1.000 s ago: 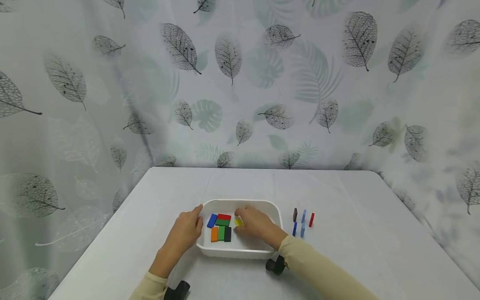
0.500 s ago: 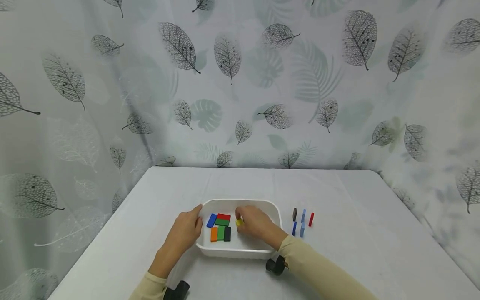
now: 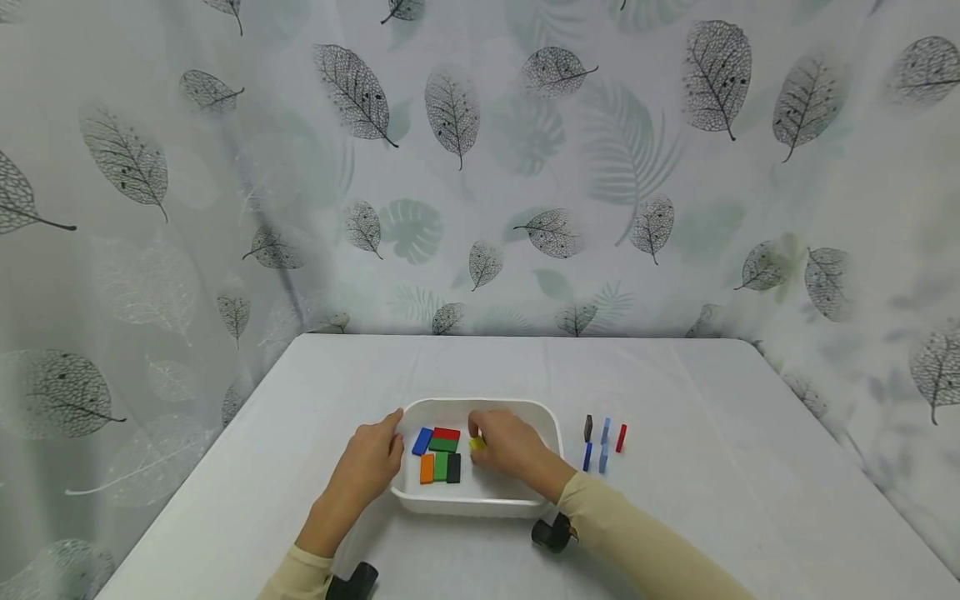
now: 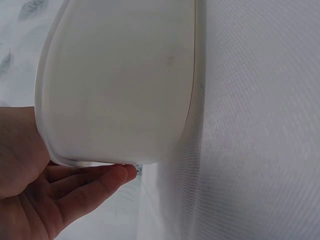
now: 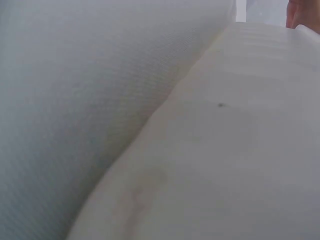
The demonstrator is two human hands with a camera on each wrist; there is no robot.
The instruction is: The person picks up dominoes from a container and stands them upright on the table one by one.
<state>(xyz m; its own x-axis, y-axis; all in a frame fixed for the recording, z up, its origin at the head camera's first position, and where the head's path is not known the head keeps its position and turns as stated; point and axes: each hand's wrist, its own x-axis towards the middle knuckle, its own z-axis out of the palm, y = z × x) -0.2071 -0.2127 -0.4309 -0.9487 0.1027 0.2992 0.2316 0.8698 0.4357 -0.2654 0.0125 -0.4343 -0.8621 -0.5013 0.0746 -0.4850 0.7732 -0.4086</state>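
Observation:
Inside a white tray (image 3: 480,506) on the table, my right hand (image 3: 510,443) pinches a small yellow block (image 3: 477,444), mostly hidden by the fingers. My left hand (image 3: 367,459) holds the tray's left end; in the left wrist view its fingers (image 4: 92,192) lie along the outer wall. Left of the yellow block lie flat blocks: a blue one (image 3: 422,441), a red one (image 3: 447,433) against a green one (image 3: 442,445), and below them an orange (image 3: 427,468), another green (image 3: 441,467) and a black block (image 3: 453,468). The right wrist view shows mainly the tray's outer wall (image 5: 225,150).
Right of the tray, several thin blocks stand on the white table (image 3: 697,467): a dark brown one (image 3: 588,428), a dark blue one (image 3: 587,457), two light blue ones and a red one (image 3: 621,438). A leaf-patterned curtain (image 3: 487,167) hangs behind the table.
The yellow block has turned slightly within my right fingers, showing less of its face than a second ago. My left hand stays on the tray, and the other blocks lie as before.

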